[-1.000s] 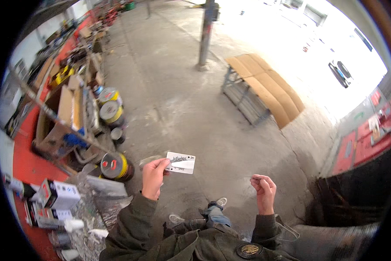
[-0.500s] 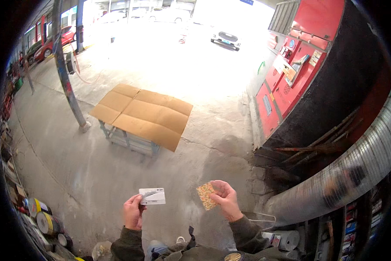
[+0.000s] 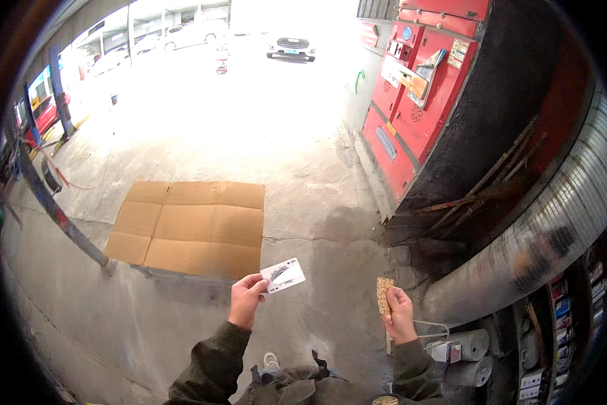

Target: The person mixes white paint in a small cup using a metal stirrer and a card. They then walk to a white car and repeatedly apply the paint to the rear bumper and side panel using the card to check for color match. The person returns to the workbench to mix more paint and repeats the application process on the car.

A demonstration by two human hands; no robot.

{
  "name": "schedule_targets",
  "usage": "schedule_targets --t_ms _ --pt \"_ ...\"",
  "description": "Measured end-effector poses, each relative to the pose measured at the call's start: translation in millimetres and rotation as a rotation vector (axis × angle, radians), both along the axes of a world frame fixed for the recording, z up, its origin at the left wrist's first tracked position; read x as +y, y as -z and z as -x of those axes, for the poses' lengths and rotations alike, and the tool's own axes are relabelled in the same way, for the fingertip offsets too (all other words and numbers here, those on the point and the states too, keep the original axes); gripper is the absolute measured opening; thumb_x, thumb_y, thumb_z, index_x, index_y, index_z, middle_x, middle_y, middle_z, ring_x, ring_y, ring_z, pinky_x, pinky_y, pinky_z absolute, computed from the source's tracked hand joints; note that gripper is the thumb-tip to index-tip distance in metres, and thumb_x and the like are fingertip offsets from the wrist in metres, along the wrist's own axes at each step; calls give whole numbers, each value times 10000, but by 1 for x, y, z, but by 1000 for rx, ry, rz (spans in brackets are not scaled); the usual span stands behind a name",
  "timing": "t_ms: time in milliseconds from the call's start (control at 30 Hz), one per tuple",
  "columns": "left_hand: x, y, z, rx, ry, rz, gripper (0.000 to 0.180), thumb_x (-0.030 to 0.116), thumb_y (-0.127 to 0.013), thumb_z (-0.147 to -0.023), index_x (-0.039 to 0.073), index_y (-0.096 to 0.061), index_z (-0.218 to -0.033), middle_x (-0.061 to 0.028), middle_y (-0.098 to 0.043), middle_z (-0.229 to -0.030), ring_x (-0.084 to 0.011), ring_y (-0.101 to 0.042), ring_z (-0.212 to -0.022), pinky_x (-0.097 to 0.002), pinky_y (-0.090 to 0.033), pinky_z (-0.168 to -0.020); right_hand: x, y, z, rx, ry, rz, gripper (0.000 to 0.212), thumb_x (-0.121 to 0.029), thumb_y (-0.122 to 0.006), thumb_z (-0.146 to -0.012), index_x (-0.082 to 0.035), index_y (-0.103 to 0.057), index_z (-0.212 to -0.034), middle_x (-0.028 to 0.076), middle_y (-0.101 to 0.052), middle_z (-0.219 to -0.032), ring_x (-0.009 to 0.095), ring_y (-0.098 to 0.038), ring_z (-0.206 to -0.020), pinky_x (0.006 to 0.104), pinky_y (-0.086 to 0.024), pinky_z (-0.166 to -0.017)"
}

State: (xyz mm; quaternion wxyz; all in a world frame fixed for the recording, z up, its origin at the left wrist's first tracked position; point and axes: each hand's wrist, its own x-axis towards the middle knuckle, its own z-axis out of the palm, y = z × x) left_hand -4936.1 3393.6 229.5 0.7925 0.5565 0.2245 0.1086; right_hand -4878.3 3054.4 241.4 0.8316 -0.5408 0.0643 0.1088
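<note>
My left hand [image 3: 246, 300] pinches one corner of a white playing card [image 3: 284, 275], its dark printed face toward me and tilted up to the right. Off to the right, my right hand [image 3: 400, 316] grips a card with an orange-yellow speckled pattern [image 3: 384, 295], turned nearly edge-on so it looks narrow. The two cards are well apart, both held in the air above the concrete floor. Ahead of my left hand lies a creased brown cardboard sheet [image 3: 205, 226] on top of a low stand.
A red metal cabinet [image 3: 411, 101] rises at the right, with a ribbed silver duct [image 3: 519, 263] curving below it. Beside my right hand are white rolls [image 3: 471, 344] and a stocked shelf [image 3: 563, 324]. A post [image 3: 50, 196] leans at the left; a car [image 3: 291, 47] stands far ahead.
My view has turned to the right. The left card has tipped upward to the right, the speckled card has turned nearly edge-on, and my right hand has moved right, farther from the left.
</note>
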Motion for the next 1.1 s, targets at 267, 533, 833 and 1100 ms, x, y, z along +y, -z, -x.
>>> schedule_targets --t_ms 267,533,833,1100 --pt "4 13 -163 90 208 27 144 79 -625 -817 3 -632 -938 2 -585 -713 -47 -512 -580 -184 -350 -450 10 13 -83 99 117 139 55 -72 -598 -889 -26 -572 -874 -12 -535 -737 57 -459 -607 217 -377 -520" --pt "-6 27 -319 132 248 96 141 71 -590 -842 -25 -589 -945 -55 -605 -771 -116 -603 -593 -204 -424 -457 19 39 -267 40 194 100 63 -90 -656 -856 -38 -621 -867 7 -610 -705 56 -543 -587 195 -417 -507" --pt "-2 13 -475 177 175 137 153 78 -578 -864 -39 -587 -961 -100 -632 -851 -187 -673 -707 -220 -511 -563 55 17 -467 28 113 203 102 -138 -650 -870 -40 -627 -852 -3 -612 -693 56 -566 -591 193 -446 -512" --pt "35 26 -589 265 111 100 178 108 -640 -846 -51 -628 -925 -46 -611 -705 -88 -564 -487 -190 -363 -376 125 25 -609 -75 -90 256 90 -109 -647 -867 -21 -636 -851 -7 -574 -657 48 -485 -546 189 -372 -486"
